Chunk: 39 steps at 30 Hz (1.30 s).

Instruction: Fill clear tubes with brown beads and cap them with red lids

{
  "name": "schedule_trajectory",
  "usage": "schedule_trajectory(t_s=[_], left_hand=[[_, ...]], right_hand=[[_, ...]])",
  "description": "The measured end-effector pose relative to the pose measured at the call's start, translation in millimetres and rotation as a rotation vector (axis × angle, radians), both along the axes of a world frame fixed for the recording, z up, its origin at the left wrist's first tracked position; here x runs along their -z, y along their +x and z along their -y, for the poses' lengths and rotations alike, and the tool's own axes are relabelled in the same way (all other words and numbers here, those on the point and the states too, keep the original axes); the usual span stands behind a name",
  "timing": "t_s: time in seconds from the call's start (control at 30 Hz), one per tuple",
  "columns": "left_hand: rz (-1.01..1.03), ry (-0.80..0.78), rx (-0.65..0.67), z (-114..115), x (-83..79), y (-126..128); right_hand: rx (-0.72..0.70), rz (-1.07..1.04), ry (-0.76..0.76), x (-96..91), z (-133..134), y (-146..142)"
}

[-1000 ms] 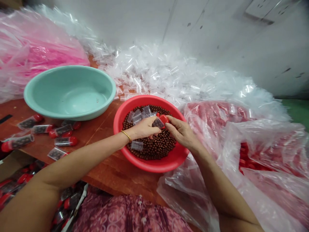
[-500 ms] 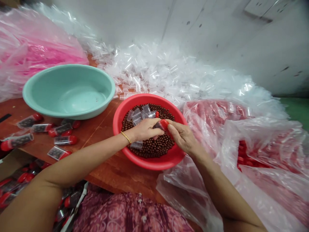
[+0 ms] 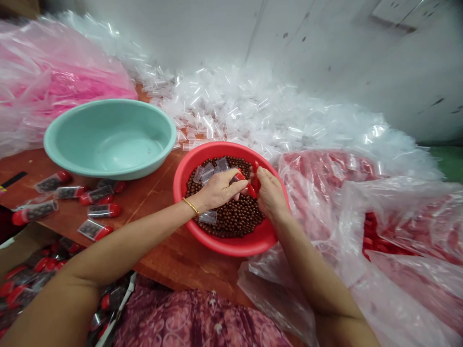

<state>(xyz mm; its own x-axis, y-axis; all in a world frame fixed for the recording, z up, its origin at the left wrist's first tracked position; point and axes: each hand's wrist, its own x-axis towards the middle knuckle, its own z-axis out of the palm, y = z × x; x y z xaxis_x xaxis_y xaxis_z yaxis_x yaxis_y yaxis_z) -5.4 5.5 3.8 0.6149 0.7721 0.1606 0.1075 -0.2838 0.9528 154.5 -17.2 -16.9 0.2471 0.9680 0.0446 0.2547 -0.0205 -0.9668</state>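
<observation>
My left hand (image 3: 219, 189), a gold bangle at its wrist, is closed around a small tube whose red end (image 3: 250, 190) points right. Most of that tube is hidden by my fingers. My right hand (image 3: 270, 193) pinches a red cap (image 3: 256, 166) a little to the right, apart from the tube. Both hands are over a red basin (image 3: 231, 248) holding many round brown beads (image 3: 235, 221). Several clear tubes (image 3: 208, 173) lie on the beads, and one more clear tube (image 3: 208, 218) rests below my left hand.
A pale green basin (image 3: 108, 144) stands left on the wooden table (image 3: 170, 260). Filled red-capped tubes (image 3: 103, 210) lie before it, with more in a box (image 3: 25, 241) at lower left. Clear tubes (image 3: 246, 106) pile against the wall. Plastic bags (image 3: 347, 226) of red caps sit right.
My right hand has moved off the tube's red end, slightly right and up, and a red cap now shows in its fingers. My left hand still grips the tube. The view has shifted slightly.
</observation>
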Motion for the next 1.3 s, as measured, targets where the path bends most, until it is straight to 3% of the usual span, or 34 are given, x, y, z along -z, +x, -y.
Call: schedule_trajectory(t_s=[0.07, 0.17, 0.23, 0.33, 0.43, 0.53, 0.63, 0.77, 0.93, 1.13, 1.3], left_hand=[[0.056, -0.084, 0.021, -0.2, 1.2, 0.3], [0.165, -0.246, 0.024, -2.3, 2.7, 1.9], [0.241, -0.333, 0.024, -4.6, 2.6, 2.9], [0.312, -0.384, -0.006, -6.3, 1.2, 2.8], [0.218, -0.312, 0.009, -3.5, -1.0, 0.5], [0.034, -0.097, 0.089, 1.5, -2.7, -1.1], [-0.078, 0.043, 0.073, 3.9, -1.8, -0.1], [-0.206, 0.032, -0.002, 2.0, 3.5, 2.0], [-0.269, 0.083, -0.080, -1.6, 9.5, 0.5], [-0.337, 0.180, -0.111, -2.5, 11.4, 1.0], [-0.431, 0.144, -0.131, -5.4, 6.4, 4.2]], right_hand=[[0.019, 0.163, 0.017, 0.1, -5.1, 10.9], [0.022, 0.366, 0.183, -9.7, 1.7, 19.1], [-0.055, 0.294, 0.193, -18.3, 13.4, 15.9], [-0.199, 0.068, 0.044, -25.3, 28.2, 5.1], [-0.119, -0.134, 0.054, -25.3, 29.1, -0.5], [-0.029, -0.181, 0.108, -26.5, 22.1, 1.0], [-0.070, 0.035, 0.168, -30.0, 19.3, 0.7], [-0.151, 0.356, 0.301, -28.9, 25.0, -5.8], [-0.289, 0.697, 0.316, -20.4, 35.3, -11.6], [-0.305, 0.733, 0.338, -11.6, 32.2, -15.7], [-0.320, 0.576, 0.203, -13.6, 16.7, -13.1]])
